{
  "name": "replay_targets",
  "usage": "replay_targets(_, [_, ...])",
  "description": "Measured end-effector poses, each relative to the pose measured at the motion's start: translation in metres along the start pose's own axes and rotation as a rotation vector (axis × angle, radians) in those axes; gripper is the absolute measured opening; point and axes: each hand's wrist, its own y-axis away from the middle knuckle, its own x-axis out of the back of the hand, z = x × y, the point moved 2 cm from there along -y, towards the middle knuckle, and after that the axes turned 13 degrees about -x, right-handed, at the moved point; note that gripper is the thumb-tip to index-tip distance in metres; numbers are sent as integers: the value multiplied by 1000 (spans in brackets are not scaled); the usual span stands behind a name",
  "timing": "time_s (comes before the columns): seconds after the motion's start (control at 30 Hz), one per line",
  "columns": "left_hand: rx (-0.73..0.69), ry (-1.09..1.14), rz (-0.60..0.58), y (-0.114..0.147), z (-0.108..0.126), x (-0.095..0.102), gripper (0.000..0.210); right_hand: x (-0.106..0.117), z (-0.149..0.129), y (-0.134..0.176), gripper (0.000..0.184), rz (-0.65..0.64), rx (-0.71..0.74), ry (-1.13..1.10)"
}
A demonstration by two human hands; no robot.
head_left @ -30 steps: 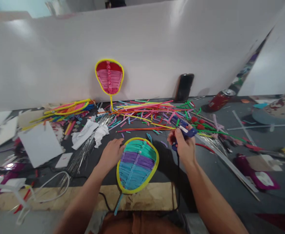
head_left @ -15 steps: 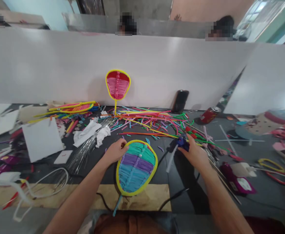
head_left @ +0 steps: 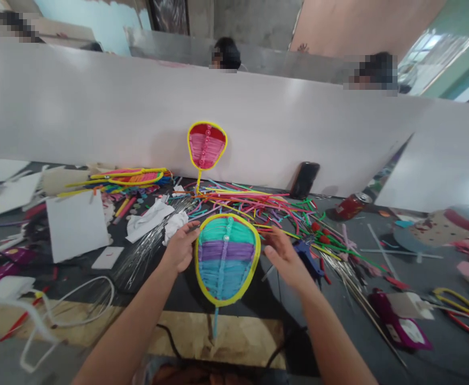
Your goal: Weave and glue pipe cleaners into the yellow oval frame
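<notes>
Fingers of the left hand (head_left: 179,251) are curving up to the left rim of a leaf-shaped panel (head_left: 227,270); whether they are pinching it, I cannot tell. Fingers of the right hand (head_left: 286,258) are spreading loosely beside the opposite rim, the thumb standing apart, with nothing visible between them; contact there is unclear. The panel is sitting between both hands, in front of the wearer, its turquoise, purple and blue bands facing the camera and its thin blue stem (head_left: 216,323) pointing toward the wearer. A blue tool (head_left: 309,260), probably a glue gun, is lying just beyond the right hand. Behind, a smaller pink-and-red panel (head_left: 207,145) is standing against the white partition (head_left: 110,107). The step in hand is seemingly positioning the larger panel; securing it is calling for the right fingers closing gently on its yellow border.
</notes>
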Motion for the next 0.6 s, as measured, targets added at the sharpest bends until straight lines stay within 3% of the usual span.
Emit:
replay_targets(0.07, [-12,59,40,0,-2,2,33,-32,1,1,55,-153,-117,-208])
replay_targets(0.13, [-25,94,48,1,-6,4,30,-51,4,0,44,-157,-181,-349])
replay_targets(0.33, [42,272,-154,15,-21,-1,40,-63,17,3,40,-56,-243,-509])
replay_targets(0.47, [276,305,-312,31,-33,-8,33,-56,23,4,38,-23,-221,-395])
replay_targets(0.6, [354,336,-365,38,-36,-13,28,-40,21,2,48,200,31,15])
